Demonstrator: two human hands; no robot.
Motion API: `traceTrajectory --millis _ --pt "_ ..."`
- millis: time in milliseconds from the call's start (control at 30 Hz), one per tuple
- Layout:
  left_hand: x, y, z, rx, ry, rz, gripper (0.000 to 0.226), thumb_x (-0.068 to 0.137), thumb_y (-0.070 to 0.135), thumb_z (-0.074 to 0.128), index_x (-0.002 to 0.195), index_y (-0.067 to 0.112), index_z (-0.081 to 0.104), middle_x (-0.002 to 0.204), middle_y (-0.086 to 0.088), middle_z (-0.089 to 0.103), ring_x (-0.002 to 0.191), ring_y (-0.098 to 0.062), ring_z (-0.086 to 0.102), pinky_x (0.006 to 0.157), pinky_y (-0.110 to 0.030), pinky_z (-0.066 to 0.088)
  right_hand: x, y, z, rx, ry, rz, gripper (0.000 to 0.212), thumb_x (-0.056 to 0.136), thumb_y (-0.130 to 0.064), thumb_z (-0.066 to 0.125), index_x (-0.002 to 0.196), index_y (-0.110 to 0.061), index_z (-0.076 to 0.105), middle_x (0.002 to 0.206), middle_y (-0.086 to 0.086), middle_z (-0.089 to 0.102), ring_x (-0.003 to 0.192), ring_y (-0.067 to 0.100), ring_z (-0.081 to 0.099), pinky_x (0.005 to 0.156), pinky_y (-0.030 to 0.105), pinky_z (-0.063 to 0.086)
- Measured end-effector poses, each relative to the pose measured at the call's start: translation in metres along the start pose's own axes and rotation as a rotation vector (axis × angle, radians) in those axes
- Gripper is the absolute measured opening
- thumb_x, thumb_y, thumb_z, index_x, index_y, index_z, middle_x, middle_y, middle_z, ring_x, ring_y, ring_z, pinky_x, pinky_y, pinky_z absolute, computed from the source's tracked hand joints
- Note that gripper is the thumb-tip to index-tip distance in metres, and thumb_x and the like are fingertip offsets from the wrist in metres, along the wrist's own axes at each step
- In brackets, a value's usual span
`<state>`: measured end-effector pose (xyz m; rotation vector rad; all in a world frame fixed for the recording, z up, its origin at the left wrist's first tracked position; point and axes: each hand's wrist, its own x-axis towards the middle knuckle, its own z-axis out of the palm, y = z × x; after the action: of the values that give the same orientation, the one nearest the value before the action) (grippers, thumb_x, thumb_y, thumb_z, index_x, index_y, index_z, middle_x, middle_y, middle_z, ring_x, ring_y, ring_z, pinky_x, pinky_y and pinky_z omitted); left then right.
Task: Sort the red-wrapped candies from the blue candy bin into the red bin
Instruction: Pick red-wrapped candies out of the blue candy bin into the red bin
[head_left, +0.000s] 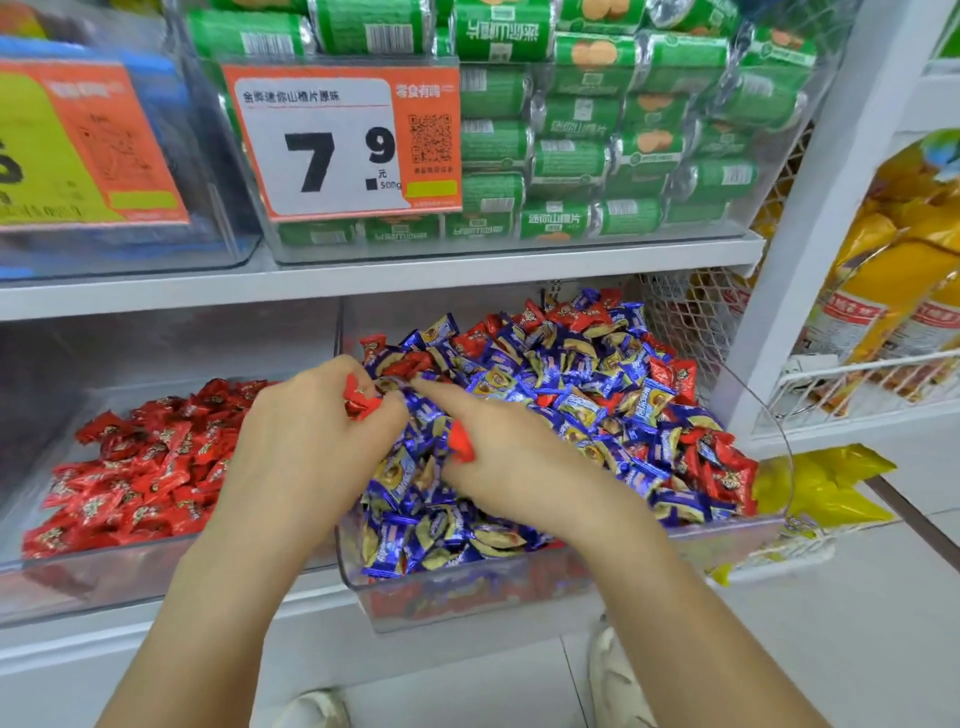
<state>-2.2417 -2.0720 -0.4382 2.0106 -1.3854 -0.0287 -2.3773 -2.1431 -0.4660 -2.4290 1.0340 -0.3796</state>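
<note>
Many red-wrapped candies (724, 475) remain in the blue candy bin (519, 587), beside the red bin (104, 577). Both the left hand (306, 441) and right hand (519, 467) have fingers curled around red candies; overfilled grips could spill some.

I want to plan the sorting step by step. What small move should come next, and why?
Probably carry the left hand leftward over the red bin and let go: it already holds red candies above the blue bin.
</note>
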Motion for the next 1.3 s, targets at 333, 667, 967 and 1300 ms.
traceTrajectory --millis 333,667,967,1300 --pt "-0.006 0.04 0.045 -0.049 -0.105 0.087 0.016 0.085 0.028 0.059 0.075 0.016 0.054 0.06 -0.001 0.058 0.059 -0.019 0.051 0.057 -0.036 0.036 -0.079 0.087 -0.089 -0.465 0.2 0.578 0.008 0.085 -0.021 0.058 0.088 -0.014 0.053 0.099 0.019 0.065 0.095 0.037 0.059 0.075 0.036 0.046" --pt "-0.005 0.039 0.048 0.017 -0.15 0.098 0.019 0.089 0.032 0.057 0.078 0.017 0.053 0.056 0.003 0.052 0.052 -0.007 0.042 0.048 -0.02 0.027 -0.068 0.107 -0.077 -0.454 -0.301 0.671 0.013 0.089 -0.007 0.047 0.1 -0.009 0.041 0.112 0.016 0.057 0.093 0.03 0.052 0.068 0.027 0.036" --pt "-0.005 0.034 0.036 0.015 -0.145 0.066 0.017 0.087 0.031 0.057 0.078 0.017 0.053 0.054 0.001 0.054 0.055 -0.011 0.048 0.05 -0.029 0.03 -0.023 0.066 -0.034 -0.121 -0.054 0.363 0.068 0.087 -0.011 0.053 0.147 -0.023 0.023 0.116 0.016 0.061 0.104 0.031 0.058 0.07 0.027 0.036" --pt "-0.004 0.021 0.025 0.058 -0.115 0.056 0.017 0.088 0.035 0.058 0.083 0.019 0.055 0.047 0.002 0.048 0.054 -0.016 0.048 0.052 -0.033 0.031 -0.024 0.057 -0.065 0.184 -0.026 0.224 0.052 0.085 -0.011 0.062 0.122 -0.046 0.055 0.088 0.003 0.068 0.052 0.014 0.052 0.053 0.029 0.045"
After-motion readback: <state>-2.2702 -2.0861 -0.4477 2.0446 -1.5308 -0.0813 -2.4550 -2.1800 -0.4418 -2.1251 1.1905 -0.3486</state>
